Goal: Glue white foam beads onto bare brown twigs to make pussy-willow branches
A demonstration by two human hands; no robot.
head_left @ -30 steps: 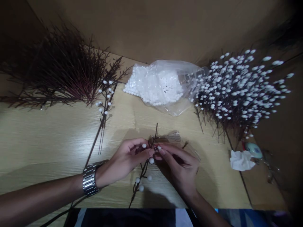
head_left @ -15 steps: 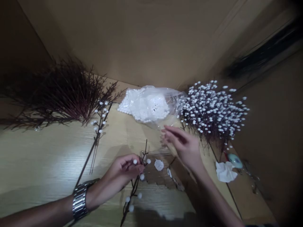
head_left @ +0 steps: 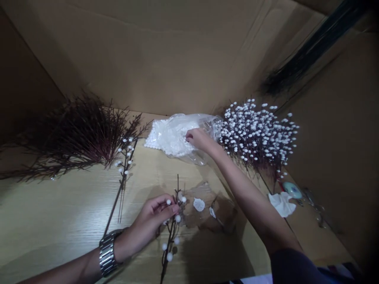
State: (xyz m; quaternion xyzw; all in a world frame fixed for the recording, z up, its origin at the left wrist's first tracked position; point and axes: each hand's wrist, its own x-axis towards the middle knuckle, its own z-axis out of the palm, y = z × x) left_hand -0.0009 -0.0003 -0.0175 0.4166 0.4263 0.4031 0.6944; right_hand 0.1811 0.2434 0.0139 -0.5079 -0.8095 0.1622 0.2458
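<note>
My left hand [head_left: 161, 215], with a metal watch on the wrist, pinches a dark artificial twig [head_left: 169, 240] that carries several white berries along its length. The twig's bare tip points away from me. Farther off, my right hand [head_left: 197, 139] reaches into the mouth of a clear plastic bag [head_left: 168, 136] full of small white balls. Its fingers are bent together among the balls, and I cannot make out what lies between them. Beneath the twig's upper end, a brown scrap [head_left: 204, 193] on the table bears a white blob of paste [head_left: 199, 204].
Bare dark twigs [head_left: 85, 134] are heaped at the left, with a berried twig [head_left: 126, 165] beside them. A bunch of white-berried twigs [head_left: 257, 134] lies at the right, near a crumpled tissue [head_left: 282, 204] and a pale green round object [head_left: 291, 190]. Cardboard walls [head_left: 154, 59] enclose the table.
My right hand has moved forward and left, from above the table in front of the bag into the white balls. My left hand still holds the twig in nearly the same place.
</note>
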